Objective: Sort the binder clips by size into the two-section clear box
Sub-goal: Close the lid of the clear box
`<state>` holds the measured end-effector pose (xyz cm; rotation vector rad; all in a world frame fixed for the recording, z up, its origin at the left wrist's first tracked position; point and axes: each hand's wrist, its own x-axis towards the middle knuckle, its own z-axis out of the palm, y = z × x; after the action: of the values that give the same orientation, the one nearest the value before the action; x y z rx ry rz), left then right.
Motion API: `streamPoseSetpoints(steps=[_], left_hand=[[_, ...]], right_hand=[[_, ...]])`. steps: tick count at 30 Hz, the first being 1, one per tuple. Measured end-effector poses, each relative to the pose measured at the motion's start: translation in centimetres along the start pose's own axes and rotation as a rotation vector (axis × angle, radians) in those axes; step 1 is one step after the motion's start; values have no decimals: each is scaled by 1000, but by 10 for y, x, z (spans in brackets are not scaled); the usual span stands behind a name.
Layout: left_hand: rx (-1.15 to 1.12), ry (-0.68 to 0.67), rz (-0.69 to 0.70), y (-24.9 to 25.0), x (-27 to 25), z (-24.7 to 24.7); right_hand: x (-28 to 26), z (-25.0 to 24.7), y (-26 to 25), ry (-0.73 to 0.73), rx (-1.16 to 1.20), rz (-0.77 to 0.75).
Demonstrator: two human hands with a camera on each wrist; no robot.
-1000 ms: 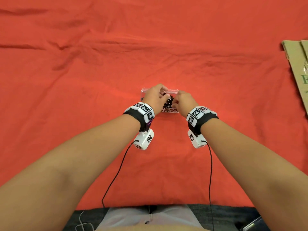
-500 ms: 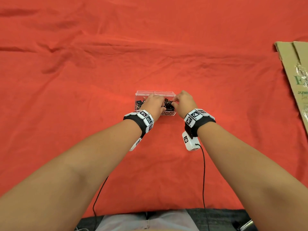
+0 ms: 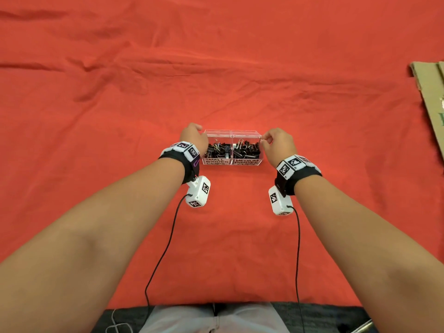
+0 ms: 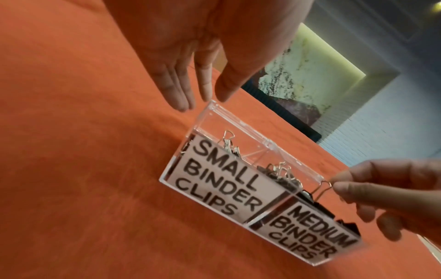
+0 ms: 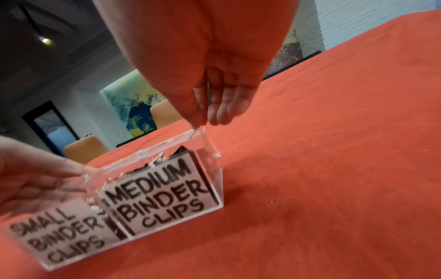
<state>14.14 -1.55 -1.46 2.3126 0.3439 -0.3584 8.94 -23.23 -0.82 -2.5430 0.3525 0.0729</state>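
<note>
Basically done, by the look of it. Clear box (image 3: 231, 133) sits mid-cloth on the red cloth (image 3: 120, 92), right in front of me. Left section, labelled SMALL BINDER CLIPS (image 3: 217, 162), is full of small binder clips (image 3: 217, 149); right section, labelled MEDIUM BINDER CLIPS (image 3: 247, 162), is full of medium binder clips (image 3: 246, 149). No loose clips on the cloth that I can see, so sorting looks finished.

My left hand (image 3: 193, 137) is at the box's left end, fingers (image 4: 177, 90) straight and relaxed, tips just at the far-left top corner, holding nothing. My right hand (image 3: 278, 143) is at the right end; left wrist view shows thumb and forefinger pinching the wire handle of one medium clip (image 4: 321, 188) poking up at the right wall. Other fingers loosely curled.

Left to do, my guess: drop or tuck that last clip into the medium side. Can't tell if any clips are mis-sorted; piles too dense.

Cardboard (image 3: 430, 92) lies far right, well apart.
</note>
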Motion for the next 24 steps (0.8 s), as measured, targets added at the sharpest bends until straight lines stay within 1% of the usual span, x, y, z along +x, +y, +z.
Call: streamPoseSetpoints(steps=[1, 3, 6, 9, 11, 13, 15, 17, 19, 20, 22, 24], left_hand=[[-17, -50, -24, -1, 0, 0], [-21, -93, -27, -2, 0, 1], [-36, -80, -30, -2, 0, 3], [-72, -70, -35, -2, 0, 4], [-97, -79, -39, -3, 1, 5], [-112, -91, -36, -5, 2, 4], [-120, -101, -12, -5, 4, 2], [-177, -112, -5, -4, 6, 0], [-256, -106, -18, 0, 7, -2], [-299, -95, -21, 1, 7, -3], [-364, -76, -16, 3, 6, -6], [-407, -60, -9, 5, 3, -9]], right_hand=[[-1, 0, -1, 13, -36, -21], [-1, 1, -2, 35, -99, -63], [1, 3, -1, 33, -197, -152], [0, 9, -2, -22, -396, -328], [-4, 14, -2, -47, -484, -371], [-7, 15, 2, -66, -443, -313], [-4, 11, 4, -71, -249, -211], [1, 3, 4, -18, -27, -96], [6, 1, 3, -6, 127, 59], [7, 1, -1, -59, 169, 147], [10, 4, -6, -221, 243, 274], [12, 6, -11, -339, 363, 396]])
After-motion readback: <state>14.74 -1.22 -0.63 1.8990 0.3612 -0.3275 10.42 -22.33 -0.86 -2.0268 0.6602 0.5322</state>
